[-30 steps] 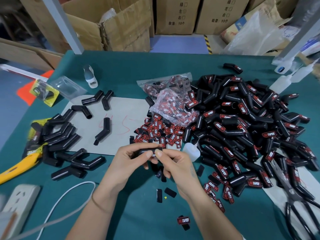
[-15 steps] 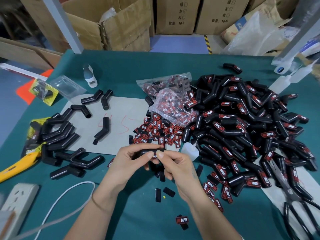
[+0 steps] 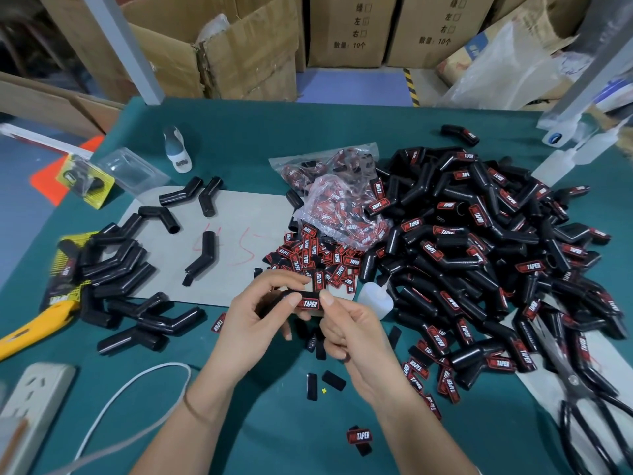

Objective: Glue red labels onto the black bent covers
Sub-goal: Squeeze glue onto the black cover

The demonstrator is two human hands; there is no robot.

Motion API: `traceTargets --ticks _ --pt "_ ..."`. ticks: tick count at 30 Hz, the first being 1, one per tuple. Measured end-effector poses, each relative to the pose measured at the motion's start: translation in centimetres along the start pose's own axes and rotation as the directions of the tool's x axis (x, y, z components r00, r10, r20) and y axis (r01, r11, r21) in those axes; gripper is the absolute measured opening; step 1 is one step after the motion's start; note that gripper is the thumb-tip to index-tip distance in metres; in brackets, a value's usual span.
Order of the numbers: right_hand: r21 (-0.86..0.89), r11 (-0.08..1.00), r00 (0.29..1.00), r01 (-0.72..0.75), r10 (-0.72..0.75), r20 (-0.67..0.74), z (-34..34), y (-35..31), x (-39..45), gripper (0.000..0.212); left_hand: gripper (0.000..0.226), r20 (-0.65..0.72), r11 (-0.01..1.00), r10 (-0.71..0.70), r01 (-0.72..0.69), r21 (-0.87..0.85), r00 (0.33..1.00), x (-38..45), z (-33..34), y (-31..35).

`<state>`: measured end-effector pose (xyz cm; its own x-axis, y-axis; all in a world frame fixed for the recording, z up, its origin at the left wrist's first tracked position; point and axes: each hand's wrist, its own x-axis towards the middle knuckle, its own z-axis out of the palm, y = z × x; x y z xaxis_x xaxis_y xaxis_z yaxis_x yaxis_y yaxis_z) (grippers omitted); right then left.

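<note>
Both hands pinched one black cover [image 3: 274, 301] above the desk [image 3: 274, 423]: left hand [image 3: 255, 318], right hand [image 3: 346, 325]. It lay crosswise, its red label [image 3: 308, 304] facing up.

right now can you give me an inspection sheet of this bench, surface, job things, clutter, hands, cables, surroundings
surface: green table with a grey sheet marked in red.
job's things: unlabelled black covers piled left; labelled covers heaped right; loose red labels and a bag of labels at centre; glue bottle beside the hands.
clutter: yellow knife, scissors, blister pack, small white bottle.
grippers: left hand grips a black cover; right hand pinches the label on the cover.
cables: white cable running from the power strip.
surroundings: cardboard boxes behind the table.
</note>
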<state>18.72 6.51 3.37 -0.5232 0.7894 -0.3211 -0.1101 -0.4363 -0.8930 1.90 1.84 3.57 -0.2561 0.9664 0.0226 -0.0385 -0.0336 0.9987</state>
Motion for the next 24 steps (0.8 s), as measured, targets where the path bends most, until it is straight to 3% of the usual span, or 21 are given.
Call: traceTargets --ticks 6,13,20,24 --pt "-0.084 0.996 1.0 0.019 -0.019 0.003 0.3 -0.13 -0.5 0.045 0.016 -0.038 0.999 -0.043 0.042 -0.01 0.998 -0.15 -0.07 0.04" --pt "-0.14 0.988 0.998 0.059 -0.06 -0.008 -0.17 0.04 -0.4 0.031 0.023 0.042 0.996 -0.078 0.08 -0.049 0.996 -0.48 -0.28 0.53" --pt "-0.154 0.981 0.993 0.121 -0.121 0.013 0.09 0.11 -0.69 0.032 0.011 -0.06 0.975 0.101 -0.087 0.203 0.993 -0.56 0.18 0.28" --pt "-0.132 0.984 0.992 0.122 -0.118 0.032 0.34 0.14 -0.96 0.039 0.016 -0.076 0.964 0.174 -0.154 0.217 0.982 -0.7 0.36 0.22"
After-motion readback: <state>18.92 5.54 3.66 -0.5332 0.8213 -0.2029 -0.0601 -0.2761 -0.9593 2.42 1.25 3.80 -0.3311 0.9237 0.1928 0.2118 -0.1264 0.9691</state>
